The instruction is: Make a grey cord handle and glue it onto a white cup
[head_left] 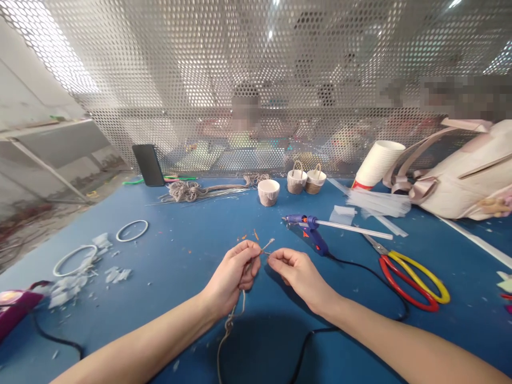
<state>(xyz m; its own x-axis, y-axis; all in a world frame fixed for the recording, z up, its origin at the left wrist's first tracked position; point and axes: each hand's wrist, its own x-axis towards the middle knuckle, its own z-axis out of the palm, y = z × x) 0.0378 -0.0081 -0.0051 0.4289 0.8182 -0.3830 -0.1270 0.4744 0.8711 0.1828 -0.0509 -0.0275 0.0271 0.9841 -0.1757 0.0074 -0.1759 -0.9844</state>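
My left hand (244, 266) is closed on a thin grey-brown cord (228, 326), whose knotted length hangs below it toward the table's front edge. A short frayed end of the cord sticks up between the hands. Close beside it, my right hand (294, 269) pinches the cord where it comes out of the left fingers. Beyond the right hand lies a blue glue gun (307, 226) with a long clear glue stick in its back. Farther off stand a small wrapped cup (268, 193) and two similar cups with rope handles (296, 182).
Scissors (414, 280) with red and yellow handles lie at right, near the glue gun's black cable (368, 269). At the back are a bundle of cord (186, 191), a phone (148, 165), stacked paper cups (380, 162) and a bag (472, 170). White rings (132, 230) and scraps lie left.
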